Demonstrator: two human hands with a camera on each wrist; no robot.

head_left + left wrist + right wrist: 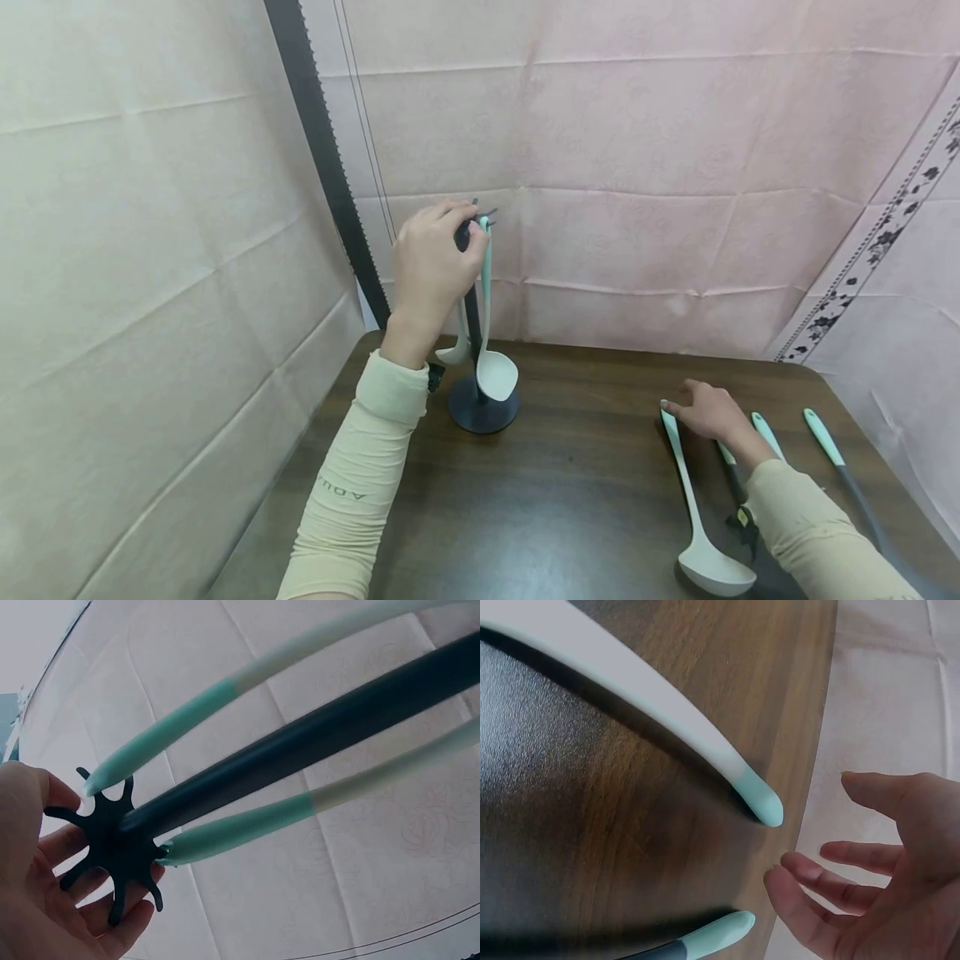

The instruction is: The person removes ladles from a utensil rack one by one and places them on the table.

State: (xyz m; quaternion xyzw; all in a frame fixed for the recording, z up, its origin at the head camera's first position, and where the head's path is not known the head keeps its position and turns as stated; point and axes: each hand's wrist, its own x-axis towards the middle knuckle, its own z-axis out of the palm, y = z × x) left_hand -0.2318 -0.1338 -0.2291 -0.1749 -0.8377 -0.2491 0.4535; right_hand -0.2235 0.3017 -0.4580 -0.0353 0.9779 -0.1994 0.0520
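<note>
At the top of a dark utensil stand point(483, 412), my left hand point(431, 267) grips the hooked crown point(120, 844), with thumb and fingers around its prongs in the left wrist view. A white ladle point(497, 377) with a mint handle hangs from it. Another pale utensil point(453, 352) hangs behind, partly hidden by the wrist. My right hand point(708, 411) hovers by the mint handle tip of a white ladle point(712, 567) lying on the table. In the right wrist view its fingers point(847, 889) are spread, apart from that handle point(761, 799).
Right of the lying ladle, other mint-handled utensils lie on the brown table point(570, 492): one handle point(767, 433) partly under the right arm, another point(823, 435) near the right edge. A pale cloth point(637, 208) hangs behind and at the sides.
</note>
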